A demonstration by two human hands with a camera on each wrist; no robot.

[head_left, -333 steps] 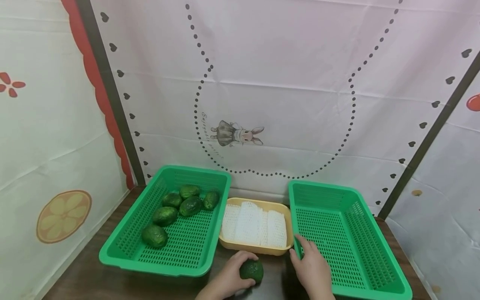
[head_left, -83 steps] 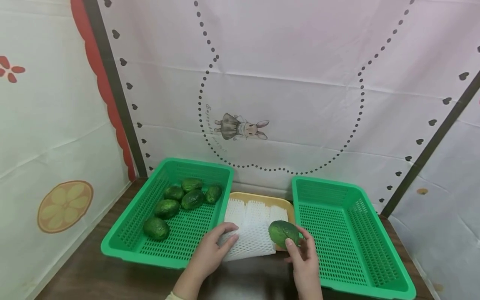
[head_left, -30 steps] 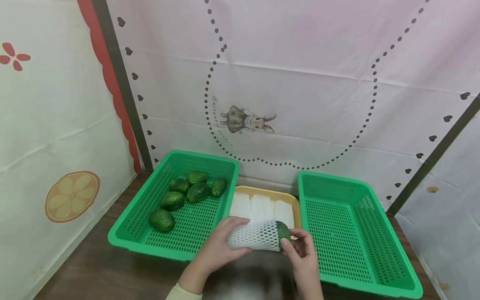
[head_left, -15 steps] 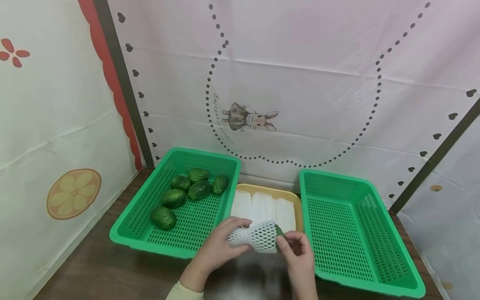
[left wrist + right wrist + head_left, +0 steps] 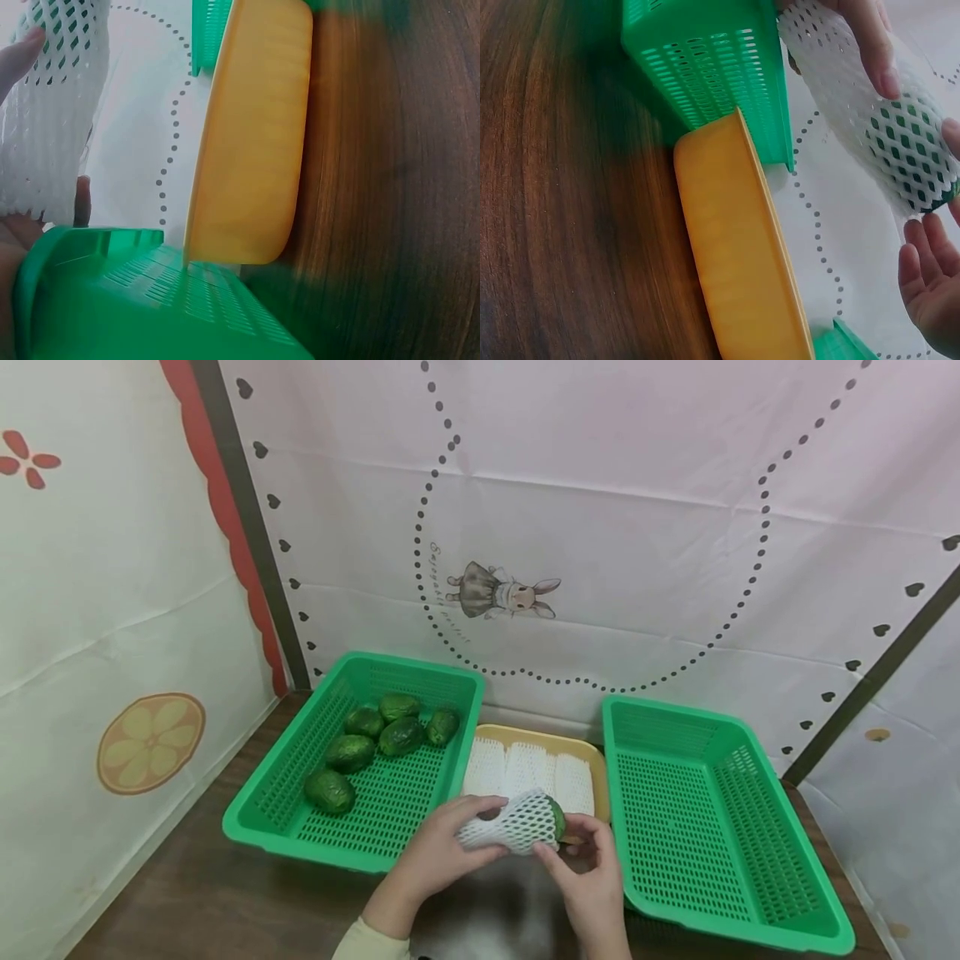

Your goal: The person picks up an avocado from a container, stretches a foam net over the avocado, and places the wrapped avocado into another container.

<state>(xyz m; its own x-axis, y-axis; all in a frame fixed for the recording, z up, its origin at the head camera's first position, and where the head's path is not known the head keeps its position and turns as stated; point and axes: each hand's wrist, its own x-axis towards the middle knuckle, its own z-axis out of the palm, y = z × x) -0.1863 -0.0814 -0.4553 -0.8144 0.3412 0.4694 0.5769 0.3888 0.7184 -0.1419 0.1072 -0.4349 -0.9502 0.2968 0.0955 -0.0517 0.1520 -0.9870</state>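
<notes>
A dark green avocado (image 5: 558,818) sits mostly inside a white foam net sleeve (image 5: 517,825), its right end poking out of the mouth. My left hand (image 5: 442,845) grips the narrower left part of the sleeve, thumb in front. With thumb at the sleeve's rim and fingers behind the fruit, my right hand (image 5: 588,877) holds the avocado's exposed end. In the right wrist view, green shows through the stretched mesh (image 5: 907,139) while the sleeve's other end hangs slack. The left wrist view catches the sleeve (image 5: 49,142) above the yellow tray (image 5: 251,135).
Behind the hands, the yellow tray (image 5: 600,777) holds several more white net sleeves (image 5: 527,768). A green basket (image 5: 300,835) at left contains several avocados (image 5: 330,791). Another green basket (image 5: 750,935) stands at right on the brown wooden table (image 5: 172,893). A printed cloth (image 5: 637,527) hangs behind.
The avocado was on the table, then raised beside the flat sleeve. It has since gone into the sleeve's mouth, and over the last second the net has been drawn further over it.
</notes>
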